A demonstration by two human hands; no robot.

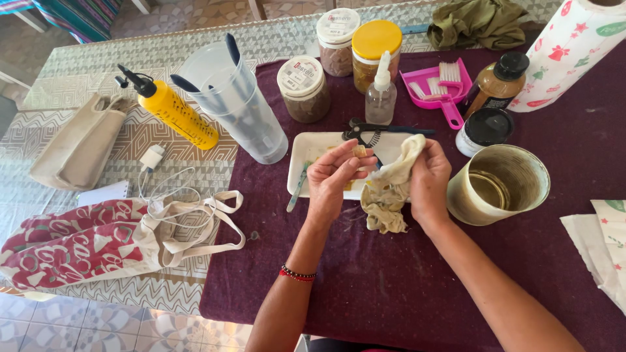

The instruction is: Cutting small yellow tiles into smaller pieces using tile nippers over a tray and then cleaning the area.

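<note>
Bright, even daylight, soft short shadows under both hands. Mild glare on the clear plastic cup (238, 104) up-left of the grip. Sharp mid-frame; wide-angle bending at the edges.

A yellow bottle (175, 112) lies beside a clear jug (242, 107); a pink dustpan (435, 85) sits behind.

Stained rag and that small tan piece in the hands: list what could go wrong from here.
1. The left hand pinches the small tan piece by fingertips only; it might slip onto the white tray.
2. The stained rag in the right hand dangles to the maroon cloth and may smear it.
3. The open tin can stands close beside the right hand; a sideways move could tip it.
</note>
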